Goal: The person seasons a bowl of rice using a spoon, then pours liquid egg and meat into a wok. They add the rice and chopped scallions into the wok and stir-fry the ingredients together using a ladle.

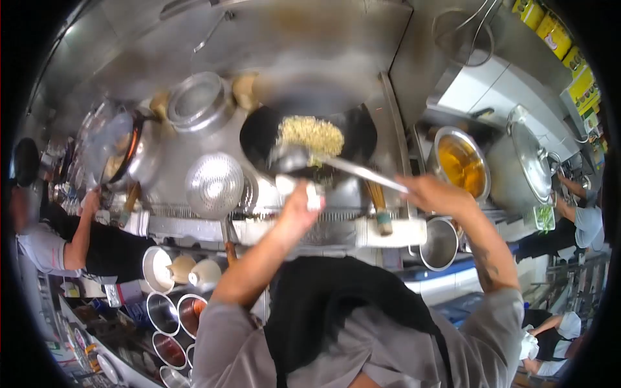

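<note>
A black wok point(360, 132) sits on the stove in front of me, with a heap of pale yellow food in small bits point(314, 136), perhaps fried rice. My right hand point(432, 194) is closed around the long handle of a metal ladle point(365, 171). The ladle's blurred bowl rests at the near left edge of the food. At the near rim of the wok, my left hand point(301, 205) grips a folded white cloth point(313, 196); the wok's edge under it is hidden.
Left of the wok lies a perforated strainer point(215, 185). A metal bowl of orange liquid point(460, 165) and a large lidded pot point(521, 158) stand right. Several seasoning containers point(163, 313) are at lower left. A co-worker point(81, 242) handles another pan at left; more people work at right.
</note>
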Motion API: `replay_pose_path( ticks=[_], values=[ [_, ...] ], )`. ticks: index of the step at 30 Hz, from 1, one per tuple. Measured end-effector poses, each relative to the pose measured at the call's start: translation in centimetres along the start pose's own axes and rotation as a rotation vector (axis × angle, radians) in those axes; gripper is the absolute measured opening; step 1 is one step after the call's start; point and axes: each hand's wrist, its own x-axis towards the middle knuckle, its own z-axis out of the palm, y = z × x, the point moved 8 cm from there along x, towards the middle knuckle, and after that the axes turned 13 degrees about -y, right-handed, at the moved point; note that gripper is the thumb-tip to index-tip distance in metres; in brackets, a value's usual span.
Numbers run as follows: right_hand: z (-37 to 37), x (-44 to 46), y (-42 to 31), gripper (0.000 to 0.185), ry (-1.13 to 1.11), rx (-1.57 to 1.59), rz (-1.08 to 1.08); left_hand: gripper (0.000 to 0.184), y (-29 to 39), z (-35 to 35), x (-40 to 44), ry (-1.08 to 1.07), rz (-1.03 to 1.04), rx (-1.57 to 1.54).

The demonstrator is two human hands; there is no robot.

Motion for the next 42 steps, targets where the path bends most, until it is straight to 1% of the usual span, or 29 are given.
replay_pose_path(
  ticks=[1,2,4,5,6,7,8,9,10,11,12,14,18,19,20,22,23,24,26,28,30,32,34,35,36,39,40,41,42],
  values=[
    [0.0,-1.0,0.0,0.048,0.003,-0.011,-0.104,0.015,0.0,2.3,-1.5,-0.028,-0.054,0.035],
    [0.5,-0.3,1.5,0.046,-0.055,0.041,-0.023,0.015,-0.9,3.7,-4.0,-0.035,-0.122,0.065],
    [0.8,1.6,3.6,0.041,-0.196,0.159,0.147,0.015,0.4,4.1,-3.4,-0.018,-0.003,0.02],
    [0.7,3.6,4.9,0.034,-0.051,0.029,0.087,0.015,0.4,2.5,-1.4,-0.028,-0.003,0.031],
    [0.3,5.2,5.0,0.032,0.04,0.023,0.085,0.016,0.1,0.5,1.0,-0.045,0.0,0.048],
    [0.7,6.0,5.1,0.033,0.114,-0.013,0.157,0.018,-1.4,-2.1,1.3,-0.078,0.074,0.124],
    [0.0,6.6,5.2,0.033,0.193,-0.056,0.227,0.018,-3.8,-4.9,0.8,-0.088,0.01,0.093],
    [-0.4,6.0,4.4,0.033,0.196,-0.064,0.243,0.018,-6.2,-7.6,0.2,-0.097,-0.054,0.063],
    [-1.1,5.0,3.0,0.033,0.204,-0.074,0.254,0.019,-7.4,-7.6,-1.8,-0.18,-0.093,0.061],
    [-2.0,4.1,2.2,0.034,0.207,-0.084,0.269,0.018,-6.5,-5.5,-3.2,-0.136,-0.073,0.099],
    [-2.8,3.7,1.7,0.035,0.229,-0.075,0.207,0.017,-6.5,-4.4,-5.1,-0.074,-0.062,0.121],
    [-3.2,2.5,0.9,0.039,0.243,-0.045,0.081,0.016,-4.0,-3.6,-2.7,-0.041,-0.048,0.078],
    [-2.5,-0.2,-0.9,0.041,-0.08,-0.021,0.125,0.016,0.4,0.8,-1.2,0.04,-0.046,0.043],
    [-1.7,-0.7,0.3,0.042,-0.078,-0.017,0.043,0.018,0.1,2.0,-2.8,0.039,-0.079,0.073],
    [-1.3,0.1,1.4,0.04,-0.092,0.016,0.062,0.017,0.2,4.1,-4.4,-0.077,-0.121,0.089],
    [-0.6,2.1,3.2,0.036,-0.095,0.021,0.082,0.013,1.1,2.7,-3.1,0.07,-0.046,-0.019],
    [-0.1,3.4,3.9,0.035,-0.076,-0.013,0.078,0.013,1.9,2.8,-1.2,0.014,-0.074,-0.008],
    [1.2,4.8,4.7,0.035,-0.015,-0.043,0.143,0.014,1.7,1.1,1.3,-0.073,-0.05,0.012],
    [2.4,7.2,6.0,0.035,0.125,-0.118,0.263,0.014,-2.5,-4.8,2.8,-0.28,0.039,0.072],
    [1.5,4.7,4.0,0.04,0.285,-0.09,0.211,0.014,-6.3,-7.4,-1.4,-0.041,-0.116,0.103],
    [-0.3,2.6,2.7,0.045,0.469,-0.063,0.09,0.015,-5.9,-4.7,-4.0,-0.041,-0.071,0.125],
    [-1.4,0.5,1.9,0.05,0.658,-0.007,-0.092,0.014,-3.5,-5.6,0.4,-0.042,-0.012,0.041],
    [-3.1,0.2,-0.8,0.054,0.336,0.951,0.014,0.009,1.3,-3.8,4.1,-0.053,0.036,0.133],
    [-4.2,0.3,-2.3,0.05,0.394,1.144,-0.016,0.007,2.6,-3.4,5.8,-0.027,0.024,0.146],
    [-4.5,1.3,-3.1,0.049,0.37,1.306,-0.136,0.007,2.8,-3.9,8.2,-0.102,-0.02,0.152],
    [-3.9,5.6,-2.9,0.043,0.258,1.734,-0.452,0.007,2.7,-4.6,10.0,-0.09,-0.045,0.148],
    [-2.1,7.8,-1.7,0.042,0.244,1.798,-0.439,0.008,2.6,-5.0,10.4,-0.095,-0.045,0.144],
    [0.5,10.1,-0.2,0.039,0.231,1.855,-0.357,0.009,2.4,-5.3,10.5,-0.097,-0.048,0.139],
    [3.2,12.3,1.5,0.033,0.19,1.8,-0.23,0.01,2.6,-5.4,10.5,-0.091,-0.036,0.146]
  ],
)
